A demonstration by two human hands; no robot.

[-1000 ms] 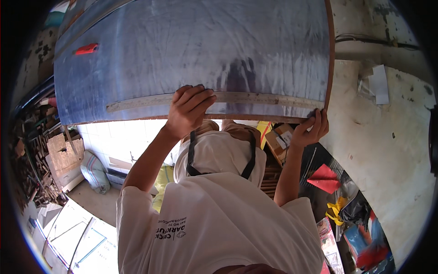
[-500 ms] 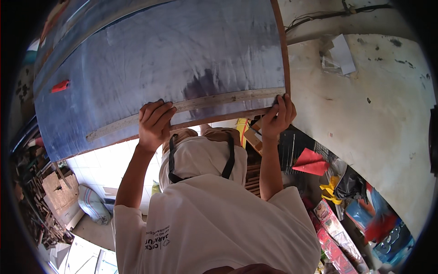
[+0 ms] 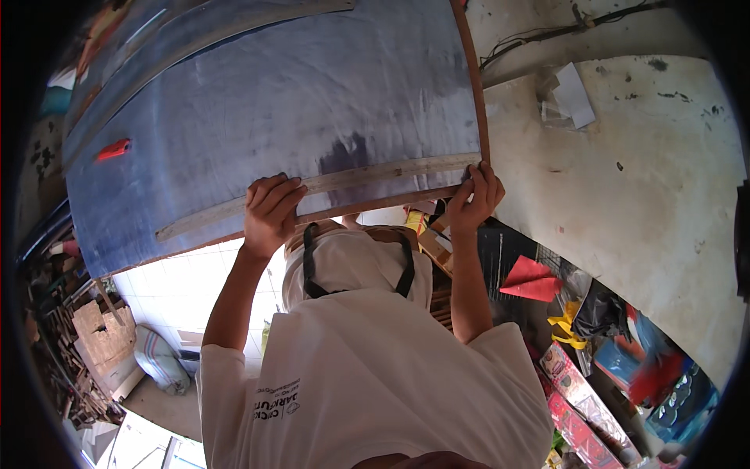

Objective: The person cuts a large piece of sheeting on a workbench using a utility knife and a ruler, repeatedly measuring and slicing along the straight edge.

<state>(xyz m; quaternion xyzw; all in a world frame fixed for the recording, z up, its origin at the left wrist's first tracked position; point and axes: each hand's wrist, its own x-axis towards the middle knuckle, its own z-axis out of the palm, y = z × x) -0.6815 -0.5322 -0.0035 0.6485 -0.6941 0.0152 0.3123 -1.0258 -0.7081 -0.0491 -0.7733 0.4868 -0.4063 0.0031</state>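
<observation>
A long, thin wooden strip (image 3: 367,175) lies along the near edge of a blue-grey tabletop (image 3: 258,102) with a brown rim. My left hand (image 3: 273,209) is closed around the strip near its middle, fingers over the top; the thumb is mostly hidden. At the right corner of the tabletop, my right hand (image 3: 475,197) grips the strip's right end, with the fingers bent over the table's edge. To the far left on the surface lies a red box cutter (image 3: 113,149). A second long strip (image 3: 258,23) runs along the far side.
A pale stained panel (image 3: 617,172) stands at the right, with a torn white paper (image 3: 574,95) on it. Below it are a red folded sheet (image 3: 531,279), a black bag (image 3: 601,313) and packages. Scrap wood (image 3: 101,332) and a striped sack (image 3: 160,361) sit at the lower left.
The view has shifted slightly. Both hands keep their hold, and the strip stays in the same place on the tabletop.
</observation>
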